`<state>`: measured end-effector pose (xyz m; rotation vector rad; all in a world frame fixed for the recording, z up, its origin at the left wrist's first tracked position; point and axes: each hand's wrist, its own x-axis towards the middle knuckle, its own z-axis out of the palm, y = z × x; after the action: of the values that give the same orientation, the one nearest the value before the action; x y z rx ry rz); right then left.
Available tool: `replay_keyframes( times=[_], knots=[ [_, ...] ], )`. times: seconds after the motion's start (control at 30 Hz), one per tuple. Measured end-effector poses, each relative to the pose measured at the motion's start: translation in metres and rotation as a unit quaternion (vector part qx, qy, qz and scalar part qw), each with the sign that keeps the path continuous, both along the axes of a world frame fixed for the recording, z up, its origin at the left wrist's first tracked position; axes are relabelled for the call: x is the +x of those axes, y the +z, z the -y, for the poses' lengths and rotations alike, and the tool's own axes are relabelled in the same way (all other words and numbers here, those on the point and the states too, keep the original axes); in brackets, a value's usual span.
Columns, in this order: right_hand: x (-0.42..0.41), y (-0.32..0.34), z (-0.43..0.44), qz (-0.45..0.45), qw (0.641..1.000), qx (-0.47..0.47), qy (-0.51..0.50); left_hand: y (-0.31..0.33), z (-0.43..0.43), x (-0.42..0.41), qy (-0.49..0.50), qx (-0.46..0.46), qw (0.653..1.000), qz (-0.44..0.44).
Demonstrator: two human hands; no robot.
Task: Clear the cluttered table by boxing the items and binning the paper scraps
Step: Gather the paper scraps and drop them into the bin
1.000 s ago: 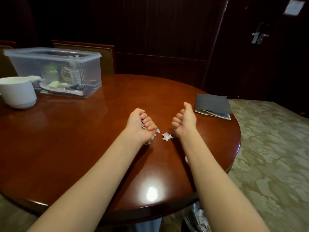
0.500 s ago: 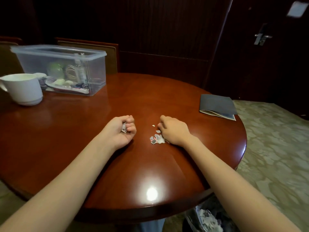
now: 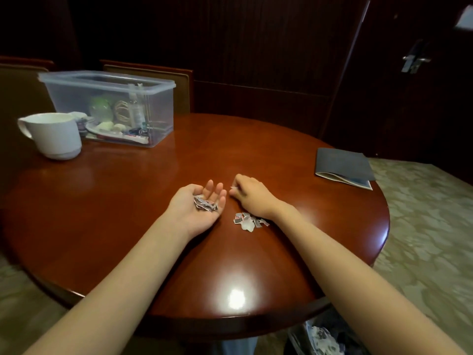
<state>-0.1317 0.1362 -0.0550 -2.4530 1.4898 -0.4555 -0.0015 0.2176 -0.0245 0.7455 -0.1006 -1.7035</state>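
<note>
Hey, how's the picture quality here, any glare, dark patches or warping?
Head view throughout: a bright glare spot on the table near its front edge; the wall and door behind are nearly black; the wide lens bows the table rim and stretches the forearms; the scraps in the left hand look sharp.

1. Left hand [image 3: 198,204]: palm up, fingers extended, back of hand resting on the table [image 3: 128,201].
2. Right hand [image 3: 252,194]: palm down over the table, fingertips pinching a paper scrap [image 3: 233,187].
</note>
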Motion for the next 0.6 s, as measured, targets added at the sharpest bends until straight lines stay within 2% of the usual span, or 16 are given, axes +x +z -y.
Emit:
replay_keyframes(
  times=[0.17,0.23,0.4,0.6],
  knots=[
    [-0.021,-0.001,-0.032,0.022,0.999,0.008,0.048,-0.003,-0.018,-0.005,-0.008,0.005,1.0,-0.012],
    [-0.03,0.0,-0.041,0.063,0.996,0.035,0.047,-0.004,-0.024,-0.008,-0.007,0.008,1.0,-0.018],
    [-0.051,0.003,-0.052,0.264,0.96,0.065,-0.059,-0.004,-0.04,-0.022,-0.021,0.005,0.998,-0.055],
    [-0.089,0.008,-0.07,0.284,0.948,0.081,-0.117,-0.003,-0.069,-0.065,-0.129,-0.017,0.989,-0.072]
  ],
)
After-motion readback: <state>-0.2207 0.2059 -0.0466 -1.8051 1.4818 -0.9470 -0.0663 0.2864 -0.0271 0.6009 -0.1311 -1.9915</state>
